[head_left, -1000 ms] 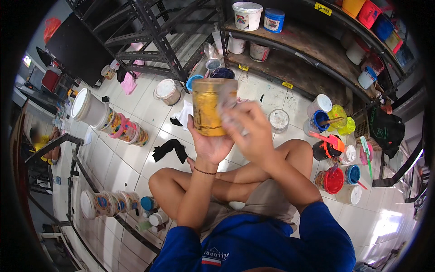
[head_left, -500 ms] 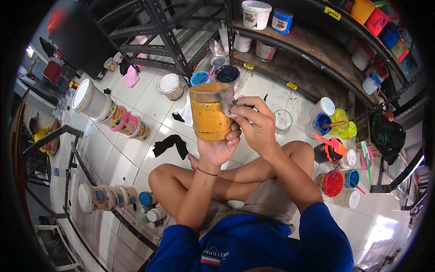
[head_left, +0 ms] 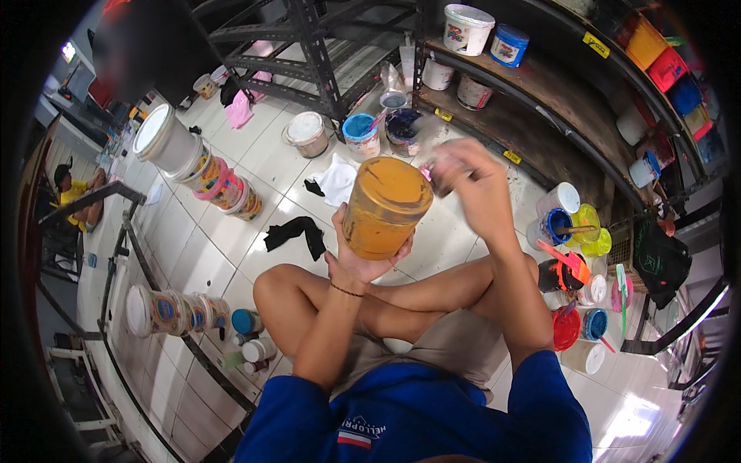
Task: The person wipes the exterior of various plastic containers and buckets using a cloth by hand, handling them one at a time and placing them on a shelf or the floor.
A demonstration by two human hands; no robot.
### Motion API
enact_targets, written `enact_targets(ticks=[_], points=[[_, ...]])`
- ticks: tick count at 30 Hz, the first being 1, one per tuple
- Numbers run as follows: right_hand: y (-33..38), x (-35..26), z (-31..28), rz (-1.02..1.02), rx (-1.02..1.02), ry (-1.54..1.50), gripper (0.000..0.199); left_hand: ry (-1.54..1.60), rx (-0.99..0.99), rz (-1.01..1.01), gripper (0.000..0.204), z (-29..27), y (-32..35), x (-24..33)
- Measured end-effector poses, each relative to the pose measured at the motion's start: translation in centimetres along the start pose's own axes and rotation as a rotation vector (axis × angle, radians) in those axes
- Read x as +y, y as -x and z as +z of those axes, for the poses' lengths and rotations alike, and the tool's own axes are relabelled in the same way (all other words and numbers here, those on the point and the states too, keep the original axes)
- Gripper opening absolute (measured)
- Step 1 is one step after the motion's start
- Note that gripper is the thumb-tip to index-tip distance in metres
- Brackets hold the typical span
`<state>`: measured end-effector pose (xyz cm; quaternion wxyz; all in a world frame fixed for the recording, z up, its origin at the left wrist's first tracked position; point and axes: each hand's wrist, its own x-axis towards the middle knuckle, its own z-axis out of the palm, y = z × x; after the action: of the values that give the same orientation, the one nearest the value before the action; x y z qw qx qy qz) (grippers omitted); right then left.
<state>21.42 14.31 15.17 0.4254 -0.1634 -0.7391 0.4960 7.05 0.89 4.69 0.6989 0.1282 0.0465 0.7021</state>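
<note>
My left hand [head_left: 361, 264] is closed around an ochre-yellow paint tub [head_left: 380, 224] from below, above my crossed legs. Its flat round end tilts up into view, and dark smears streak its side. To the right of the tub, and apart from it, my right hand [head_left: 472, 181] is smeared by motion. A thin greyish strip [head_left: 432, 133] sticks out blurred from its bent fingers; the strip's material is not clear.
Paint pots surround me on the tiled floor, including a light-blue one [head_left: 361, 137] and a red one [head_left: 566, 328]. Stacked buckets [head_left: 220, 181] stand left. A black cloth [head_left: 297, 238] and white cloth [head_left: 336, 180] lie ahead. Shelving [head_left: 502, 116] rises at the far right.
My right hand has pulled away from the tub to the right with the greyish strip, which was against its side. The tub has tipped, with its round end now showing.
</note>
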Motion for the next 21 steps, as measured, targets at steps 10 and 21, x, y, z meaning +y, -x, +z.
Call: enact_targets(ticks=[10, 21], points=[[3.1, 10.2, -5.9, 0.262, -0.142, 0.121, 0.021, -0.487, 0.38, 0.758, 0.078, 0.6, 15.4, 8.8], [6.7, 20.1, 1.6, 0.63, -0.395, -0.112, 0.025, -1.245, 1.693, 1.081, 0.071, -7.8, 31.6, 9.1]])
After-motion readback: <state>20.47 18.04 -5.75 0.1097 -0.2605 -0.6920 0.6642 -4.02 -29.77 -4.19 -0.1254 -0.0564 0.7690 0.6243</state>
